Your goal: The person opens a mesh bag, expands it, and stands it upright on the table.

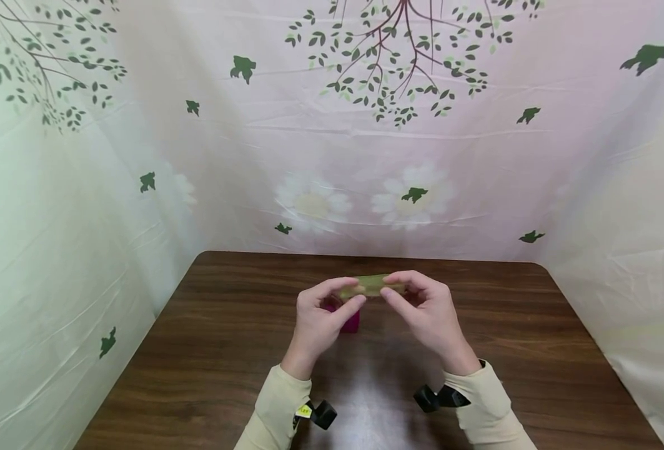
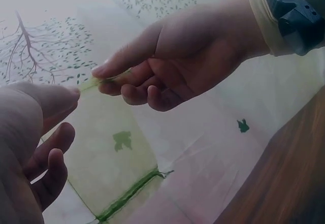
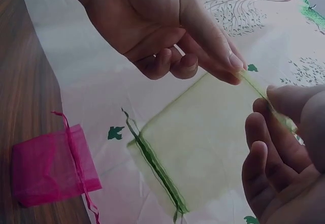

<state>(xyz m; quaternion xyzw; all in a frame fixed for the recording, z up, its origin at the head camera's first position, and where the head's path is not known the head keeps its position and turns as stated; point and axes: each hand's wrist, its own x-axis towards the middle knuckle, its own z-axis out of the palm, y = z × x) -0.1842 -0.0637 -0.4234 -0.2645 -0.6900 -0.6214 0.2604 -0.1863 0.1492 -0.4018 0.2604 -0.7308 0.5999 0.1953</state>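
Pinching the green pouch (image 1: 372,285) above the bench (image 1: 225,362), left grip (image 1: 323,315) and right grip (image 1: 430,312) both hold its edge opposite the drawstring (image 3: 160,173). Judged featherlight, limp, snag-prone; best held at that edge.

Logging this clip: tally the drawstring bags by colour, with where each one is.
Green bag: 1, pinched by the left hand and right hand
Pink bag: 1, on the table
Total: 2
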